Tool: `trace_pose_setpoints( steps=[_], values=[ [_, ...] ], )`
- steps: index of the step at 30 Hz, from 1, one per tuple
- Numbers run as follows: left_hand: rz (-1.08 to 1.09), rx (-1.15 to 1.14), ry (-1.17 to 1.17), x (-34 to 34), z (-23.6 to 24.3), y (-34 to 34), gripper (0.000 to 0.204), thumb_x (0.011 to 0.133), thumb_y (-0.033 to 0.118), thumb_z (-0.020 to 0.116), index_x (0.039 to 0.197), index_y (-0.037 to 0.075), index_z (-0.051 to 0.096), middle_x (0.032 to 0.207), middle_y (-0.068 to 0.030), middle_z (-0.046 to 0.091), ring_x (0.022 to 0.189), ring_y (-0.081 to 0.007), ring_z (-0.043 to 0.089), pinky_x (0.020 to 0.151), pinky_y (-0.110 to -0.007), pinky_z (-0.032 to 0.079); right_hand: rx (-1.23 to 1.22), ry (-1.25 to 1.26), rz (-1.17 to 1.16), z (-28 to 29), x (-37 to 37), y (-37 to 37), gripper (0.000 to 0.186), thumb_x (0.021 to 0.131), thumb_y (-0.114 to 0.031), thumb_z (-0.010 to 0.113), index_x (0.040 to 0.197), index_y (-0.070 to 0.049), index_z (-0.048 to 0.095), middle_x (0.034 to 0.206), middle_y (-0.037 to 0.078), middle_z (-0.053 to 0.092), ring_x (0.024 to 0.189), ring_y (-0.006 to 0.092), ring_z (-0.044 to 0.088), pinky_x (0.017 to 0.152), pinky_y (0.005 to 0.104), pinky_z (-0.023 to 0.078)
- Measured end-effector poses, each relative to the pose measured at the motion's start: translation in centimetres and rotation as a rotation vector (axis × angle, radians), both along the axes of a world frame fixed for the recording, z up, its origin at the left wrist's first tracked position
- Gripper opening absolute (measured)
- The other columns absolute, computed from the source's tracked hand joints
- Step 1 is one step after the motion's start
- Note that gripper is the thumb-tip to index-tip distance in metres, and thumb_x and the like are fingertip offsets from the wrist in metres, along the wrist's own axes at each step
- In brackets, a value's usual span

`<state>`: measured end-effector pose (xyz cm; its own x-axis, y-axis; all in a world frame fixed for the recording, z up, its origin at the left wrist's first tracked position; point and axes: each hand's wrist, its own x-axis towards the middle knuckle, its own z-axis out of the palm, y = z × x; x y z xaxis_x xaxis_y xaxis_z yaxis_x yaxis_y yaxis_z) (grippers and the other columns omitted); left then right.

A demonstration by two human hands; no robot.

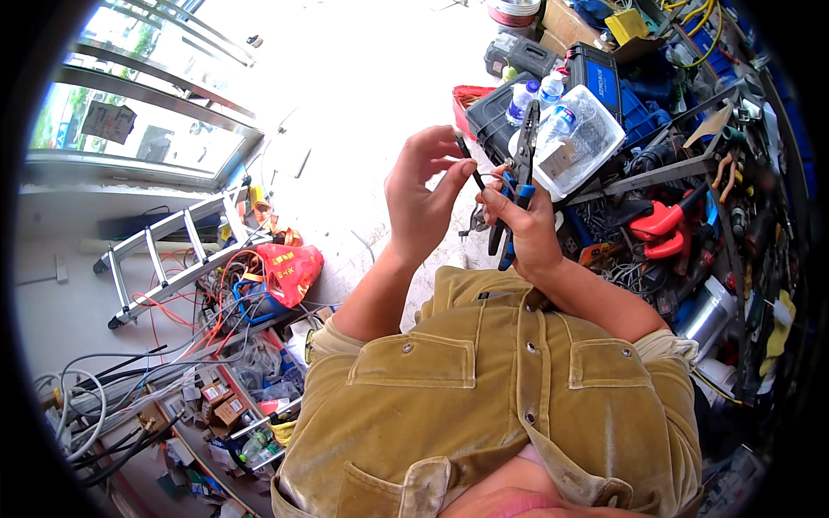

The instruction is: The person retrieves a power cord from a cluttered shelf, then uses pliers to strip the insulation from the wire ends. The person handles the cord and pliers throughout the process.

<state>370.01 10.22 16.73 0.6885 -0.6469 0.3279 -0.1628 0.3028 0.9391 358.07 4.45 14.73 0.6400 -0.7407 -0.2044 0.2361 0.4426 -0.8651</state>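
Note:
My right hand [528, 226] is wrapped round a pair of wire-stripping pliers [525, 142] with black and blue handles, their long dark jaws pointing up and away from me. My left hand [421, 192] pinches a short length of black cable [469, 161] between thumb and fingers, left of the pliers. A thin wire runs from near the cable toward the right hand's fingers. Below those fingers hangs a small dark piece [473, 223] whose kind I cannot make out. Both hands are raised in front of my chest, a little apart.
A metal ladder [177, 250] lies at left beside a red bag [289, 272] and tangled cables. Tool cases [496, 121], bottles [521, 102] and a clear plastic tub [587, 142] stand ahead right. Crowded shelving with a red power tool [663, 226] lines the right.

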Motion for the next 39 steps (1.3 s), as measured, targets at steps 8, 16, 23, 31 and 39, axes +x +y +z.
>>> trace_pose_setpoints(
  steps=[8,16,23,31,39],
  values=[
    [-0.236,0.125,0.197,1.2,-0.7,1.4,0.021,0.084,0.002,0.062,0.104,-0.003,0.06,0.091,-0.0075,0.064,0.081,-0.0108,0.06,0.071,-0.022,0.049,-0.249,0.127,0.0,0.7,-2.3,-4.8,0.031,0.076,0.003,0.061,0.105,0.0,0.049,0.09,0.007,0.062,0.08,0.0118,0.06,0.071,0.0244,0.05],
    [-0.328,0.141,0.048,-0.4,-1.9,0.6,0.014,0.082,0.0,0.063,0.095,-0.002,0.058,0.086,-0.0034,0.062,0.075,-0.0074,0.057,0.065,-0.022,0.048,-0.511,0.129,0.196,3.5,-0.4,-5.0,0.037,0.076,-0.004,0.068,0.107,-0.001,0.048,0.079,0.001,0.058,0.073,0.0061,0.057,0.066,0.0197,0.047],
    [-0.445,0.116,0.175,-0.3,-1.4,1.2,0.013,0.082,0.0,0.063,0.095,-0.002,0.058,0.085,-0.0049,0.062,0.076,-0.0085,0.058,0.068,-0.022,0.049,-0.535,0.119,0.284,3.9,-0.7,-5.0,0.033,0.076,-0.001,0.066,0.105,-0.001,0.051,0.079,0.0,0.057,0.073,0.0056,0.056,0.066,0.0199,0.048],
    [-0.554,0.008,0.46,0.2,-2.2,1.4,0.014,0.083,0.007,0.063,0.094,-0.001,0.059,0.082,-0.0068,0.061,0.071,-0.0136,0.058,0.063,-0.026,0.048,-0.434,-0.008,0.364,3.8,-1.0,-5.3,0.036,0.077,0.0,0.065,0.109,0.001,0.051,0.084,0.002,0.061,0.078,0.0078,0.058,0.071,0.0229,0.049],
    [-0.711,-0.107,0.883,0.0,-3.0,1.0,0.014,0.084,0.008,0.062,0.096,0.001,0.058,0.086,-0.0068,0.06,0.074,-0.0143,0.059,0.062,-0.025,0.05,-0.139,-0.193,0.392,3.6,-0.9,-5.0,0.04,0.076,0.003,0.06,0.114,0.003,0.047,0.088,0.006,0.062,0.076,0.0147,0.062,0.07,0.0285,0.053]
  ],
)
